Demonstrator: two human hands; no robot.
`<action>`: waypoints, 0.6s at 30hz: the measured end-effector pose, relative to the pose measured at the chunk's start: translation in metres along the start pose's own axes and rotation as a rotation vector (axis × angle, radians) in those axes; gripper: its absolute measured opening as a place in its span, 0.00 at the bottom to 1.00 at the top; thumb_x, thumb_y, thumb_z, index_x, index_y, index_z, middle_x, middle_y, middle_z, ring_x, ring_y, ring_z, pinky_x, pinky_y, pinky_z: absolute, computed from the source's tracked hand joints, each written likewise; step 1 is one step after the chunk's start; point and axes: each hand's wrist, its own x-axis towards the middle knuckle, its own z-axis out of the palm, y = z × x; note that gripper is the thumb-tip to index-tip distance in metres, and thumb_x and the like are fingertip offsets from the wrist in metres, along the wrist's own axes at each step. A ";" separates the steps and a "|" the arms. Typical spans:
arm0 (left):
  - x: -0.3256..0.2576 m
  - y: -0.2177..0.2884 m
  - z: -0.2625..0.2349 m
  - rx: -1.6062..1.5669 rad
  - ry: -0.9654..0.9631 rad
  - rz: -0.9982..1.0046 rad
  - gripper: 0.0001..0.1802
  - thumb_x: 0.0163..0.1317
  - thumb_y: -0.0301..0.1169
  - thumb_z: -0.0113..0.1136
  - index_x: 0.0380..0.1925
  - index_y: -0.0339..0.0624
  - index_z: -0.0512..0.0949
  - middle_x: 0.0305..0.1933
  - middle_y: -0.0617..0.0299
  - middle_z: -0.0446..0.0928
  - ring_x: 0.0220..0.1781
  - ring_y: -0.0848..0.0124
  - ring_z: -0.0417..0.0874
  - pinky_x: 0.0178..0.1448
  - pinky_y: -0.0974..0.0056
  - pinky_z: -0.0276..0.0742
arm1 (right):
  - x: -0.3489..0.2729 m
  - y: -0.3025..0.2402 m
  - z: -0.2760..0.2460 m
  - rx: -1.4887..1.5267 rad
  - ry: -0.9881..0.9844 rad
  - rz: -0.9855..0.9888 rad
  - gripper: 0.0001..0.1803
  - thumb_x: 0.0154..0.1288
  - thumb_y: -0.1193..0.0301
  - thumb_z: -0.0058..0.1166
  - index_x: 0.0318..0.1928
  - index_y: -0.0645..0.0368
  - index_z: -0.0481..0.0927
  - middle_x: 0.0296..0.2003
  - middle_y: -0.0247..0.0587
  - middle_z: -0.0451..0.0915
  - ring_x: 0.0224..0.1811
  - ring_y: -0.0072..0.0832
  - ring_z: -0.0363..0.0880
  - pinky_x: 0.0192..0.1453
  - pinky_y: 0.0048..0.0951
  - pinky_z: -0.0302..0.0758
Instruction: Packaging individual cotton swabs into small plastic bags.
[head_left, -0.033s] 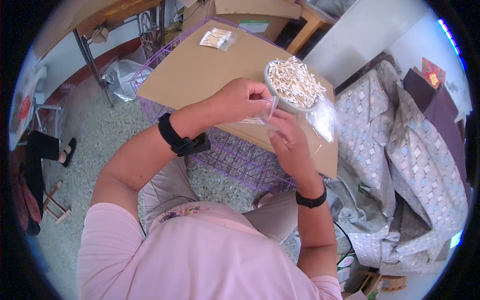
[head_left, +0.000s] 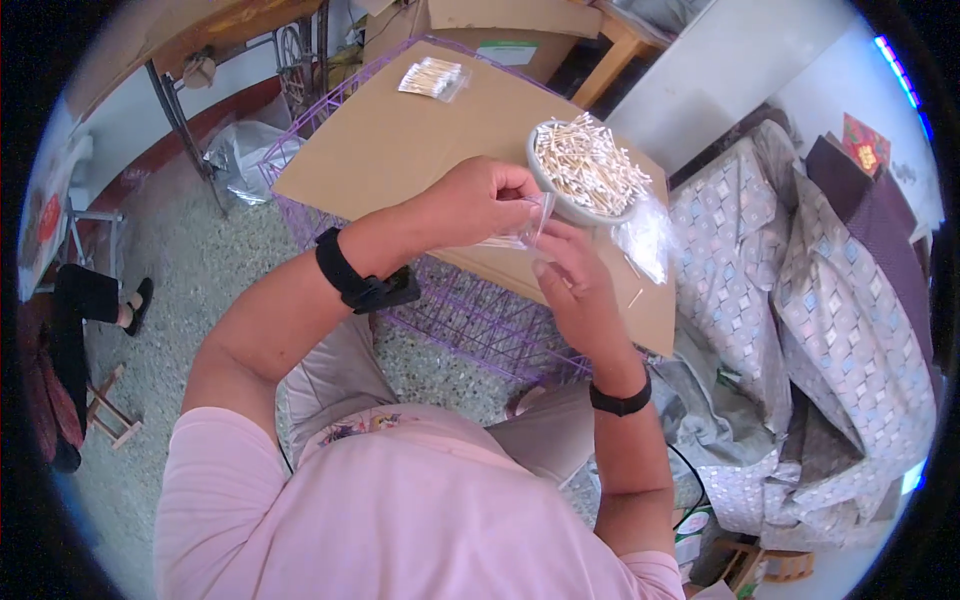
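Observation:
My left hand (head_left: 480,200) pinches a small clear plastic bag (head_left: 527,222) with a few cotton swabs inside, holding it above the cardboard sheet (head_left: 400,140). My right hand (head_left: 575,280) meets it from the right, fingertips gripping the bag's lower edge. Just behind both hands stands a pale round bowl (head_left: 541,180) heaped with cotton swabs (head_left: 590,160). A black band is on each wrist.
The cardboard lies on a purple wire basket (head_left: 470,320). A filled packet of swabs (head_left: 432,77) rests at its far edge. Empty clear bags (head_left: 645,240) and a loose swab (head_left: 636,297) lie right of the bowl. Patterned cloth (head_left: 800,280) is piled at right. Another person's leg (head_left: 90,295) is at left.

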 end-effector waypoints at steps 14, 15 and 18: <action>0.033 -0.025 -0.078 0.220 -0.059 -0.199 0.09 0.62 0.29 0.57 0.25 0.37 0.77 0.21 0.68 0.74 0.21 0.79 0.72 0.27 0.71 0.68 | -0.046 0.050 -0.032 -0.347 0.126 0.144 0.14 0.60 0.77 0.54 0.48 0.58 0.79 0.51 0.48 0.76 0.52 0.43 0.75 0.57 0.37 0.73; 0.040 -0.027 -0.083 0.305 -0.098 -0.250 0.10 0.63 0.31 0.57 0.25 0.38 0.77 0.21 0.68 0.73 0.22 0.79 0.72 0.27 0.70 0.68 | -0.050 0.056 -0.034 -0.362 0.133 0.204 0.12 0.60 0.76 0.54 0.46 0.59 0.80 0.48 0.49 0.77 0.52 0.44 0.75 0.58 0.38 0.72; 0.058 -0.030 -0.088 0.580 -0.179 -0.303 0.10 0.63 0.32 0.57 0.25 0.38 0.76 0.19 0.66 0.73 0.21 0.77 0.72 0.26 0.68 0.69 | -0.061 0.063 -0.041 -0.311 0.166 0.272 0.09 0.58 0.76 0.55 0.41 0.61 0.81 0.44 0.47 0.79 0.49 0.45 0.75 0.58 0.39 0.71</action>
